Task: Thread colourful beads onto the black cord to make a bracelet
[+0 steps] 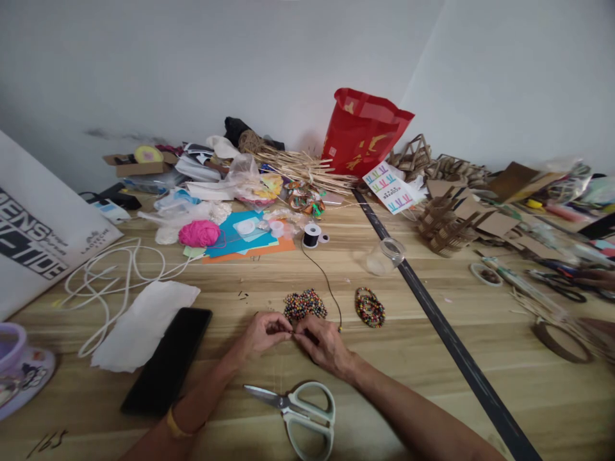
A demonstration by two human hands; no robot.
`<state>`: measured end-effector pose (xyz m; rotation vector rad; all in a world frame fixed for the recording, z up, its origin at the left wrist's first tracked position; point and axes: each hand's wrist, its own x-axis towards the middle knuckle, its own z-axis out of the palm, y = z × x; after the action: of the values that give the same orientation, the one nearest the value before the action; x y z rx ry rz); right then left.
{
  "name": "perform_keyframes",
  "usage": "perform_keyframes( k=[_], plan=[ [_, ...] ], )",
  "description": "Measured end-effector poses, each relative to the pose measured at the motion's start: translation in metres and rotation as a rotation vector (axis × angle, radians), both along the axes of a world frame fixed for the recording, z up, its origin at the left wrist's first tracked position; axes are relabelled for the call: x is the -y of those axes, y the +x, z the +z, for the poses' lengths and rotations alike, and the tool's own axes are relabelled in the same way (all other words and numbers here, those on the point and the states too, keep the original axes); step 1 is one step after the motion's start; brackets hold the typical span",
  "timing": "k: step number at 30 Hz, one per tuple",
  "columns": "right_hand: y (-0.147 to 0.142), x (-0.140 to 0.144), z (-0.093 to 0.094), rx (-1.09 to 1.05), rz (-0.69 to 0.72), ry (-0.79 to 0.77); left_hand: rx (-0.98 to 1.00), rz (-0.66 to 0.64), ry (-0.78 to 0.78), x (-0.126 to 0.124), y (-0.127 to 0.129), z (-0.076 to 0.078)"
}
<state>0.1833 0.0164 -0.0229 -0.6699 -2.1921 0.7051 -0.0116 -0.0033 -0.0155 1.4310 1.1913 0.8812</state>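
Both of my hands met at the middle of the table [432, 358], the left hand [262, 334] and the right hand [324, 344] with fingers pinched together on something tiny, likely a bead on the black thread [327, 278]; what sat between the fingertips was too small to tell. That thread ran from my right hand up to a small spool [311, 235]. Just beyond my knuckles lay a loose heap of coloured beads [305, 303], and beside it a finished-looking beaded coil [369, 307], so I judged some stringing done and plenty of beads left. White-handled scissors [300, 413] lay near my wrists, a black phone [168, 368] and white paper [144, 323] to the left. Farther off were a pink yarn ball [198, 233], a red bag [362, 131] and cardboard scraps against plain grey walls
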Motion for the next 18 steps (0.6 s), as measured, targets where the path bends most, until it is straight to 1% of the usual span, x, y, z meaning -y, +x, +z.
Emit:
perform_keyframes(
  k=[3, 9, 13, 18],
  plan=[
    [0.0002, 0.0002, 0.0, 0.001, 0.008, -0.001, -0.001, -0.005, -0.002, 0.0, 0.0002, 0.0006],
    [0.0, 0.0004, -0.0011, 0.02, -0.035, -0.017, 0.011, 0.014, -0.004, 0.0009, 0.0008, 0.0012],
    [-0.0003, 0.0, -0.0002, 0.029, -0.026, -0.017, 0.015, 0.003, -0.012, 0.0008, 0.0004, 0.0011],
    [-0.0002, 0.0001, 0.0026, 0.04, -0.007, -0.016, -0.018, 0.001, 0.022, -0.0001, 0.0, 0.0004]
  ],
)
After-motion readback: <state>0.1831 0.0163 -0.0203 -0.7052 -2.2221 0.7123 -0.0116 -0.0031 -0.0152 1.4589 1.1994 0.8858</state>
